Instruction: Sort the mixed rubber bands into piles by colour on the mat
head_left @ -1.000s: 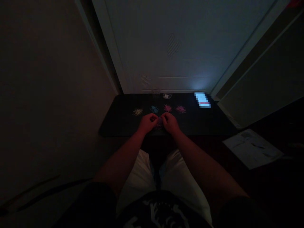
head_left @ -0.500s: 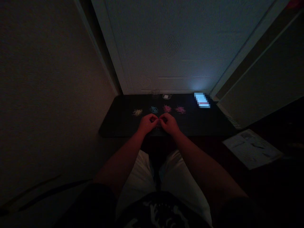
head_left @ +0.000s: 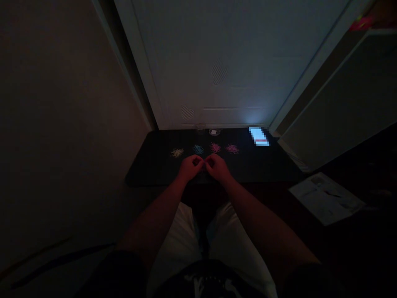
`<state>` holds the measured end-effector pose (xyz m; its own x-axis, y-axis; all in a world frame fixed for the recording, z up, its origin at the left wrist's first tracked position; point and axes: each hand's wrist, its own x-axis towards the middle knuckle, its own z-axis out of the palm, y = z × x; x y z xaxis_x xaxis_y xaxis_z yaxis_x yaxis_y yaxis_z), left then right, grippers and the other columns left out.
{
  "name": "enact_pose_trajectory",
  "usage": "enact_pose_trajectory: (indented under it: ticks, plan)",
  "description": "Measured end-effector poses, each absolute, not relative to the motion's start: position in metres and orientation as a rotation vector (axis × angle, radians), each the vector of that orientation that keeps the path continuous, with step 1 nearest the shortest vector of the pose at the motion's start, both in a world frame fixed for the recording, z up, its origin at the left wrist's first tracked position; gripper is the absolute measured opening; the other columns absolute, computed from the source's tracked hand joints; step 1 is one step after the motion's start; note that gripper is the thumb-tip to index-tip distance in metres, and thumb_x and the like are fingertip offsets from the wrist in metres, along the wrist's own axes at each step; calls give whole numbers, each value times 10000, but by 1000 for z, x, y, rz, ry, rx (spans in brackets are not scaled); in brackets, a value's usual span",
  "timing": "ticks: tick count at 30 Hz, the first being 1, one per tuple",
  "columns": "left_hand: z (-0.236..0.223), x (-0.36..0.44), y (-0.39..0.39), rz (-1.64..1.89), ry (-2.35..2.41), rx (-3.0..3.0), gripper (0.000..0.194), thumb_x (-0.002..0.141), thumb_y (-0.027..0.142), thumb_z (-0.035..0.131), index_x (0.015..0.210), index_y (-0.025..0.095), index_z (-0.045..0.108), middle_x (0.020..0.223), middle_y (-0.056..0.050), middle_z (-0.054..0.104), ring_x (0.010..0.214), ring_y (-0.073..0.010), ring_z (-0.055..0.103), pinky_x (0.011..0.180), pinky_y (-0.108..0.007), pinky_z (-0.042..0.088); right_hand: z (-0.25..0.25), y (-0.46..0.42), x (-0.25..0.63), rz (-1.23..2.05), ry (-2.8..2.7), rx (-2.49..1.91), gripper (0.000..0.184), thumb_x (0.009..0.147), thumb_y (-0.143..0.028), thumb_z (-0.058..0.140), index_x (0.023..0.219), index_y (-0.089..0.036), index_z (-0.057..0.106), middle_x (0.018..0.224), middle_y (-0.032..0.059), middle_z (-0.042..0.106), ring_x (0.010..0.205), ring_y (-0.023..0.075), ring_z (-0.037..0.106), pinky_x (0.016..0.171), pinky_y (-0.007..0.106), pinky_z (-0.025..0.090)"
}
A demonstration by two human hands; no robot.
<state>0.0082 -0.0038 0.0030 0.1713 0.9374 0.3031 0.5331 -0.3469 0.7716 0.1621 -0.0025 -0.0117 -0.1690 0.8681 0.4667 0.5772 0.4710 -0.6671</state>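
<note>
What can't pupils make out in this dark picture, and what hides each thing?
All in the head view:
Anything between the hands: covered by them and the dark.
Blue pile: pieces too small to count.
Screen: blurred into blocks.
White sheet: markings too dim and small.
Red object: cut off by the right edge.

A lit phone (head_left: 259,136) lies near a pale, heart-patterned door (head_left: 248,74).

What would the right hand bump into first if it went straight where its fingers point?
Probably the left hand, because the right hand points toward it and they're very close. It's too dark to tell whether they touch.
</note>
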Motion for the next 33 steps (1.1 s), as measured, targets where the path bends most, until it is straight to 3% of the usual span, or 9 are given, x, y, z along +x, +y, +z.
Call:
enact_pose_trajectory:
  ticks: [33]
  plan:
    - [0,7,-1,1031,1387,1915,207,767,337,516,771,161,625,711,-15,645,650,-127,582,598,-230,440,-10,-3,162,402,-1869,-1169,70,750,-188,514,785,-189,575,756,23,560,693,143,514,640,261,407]
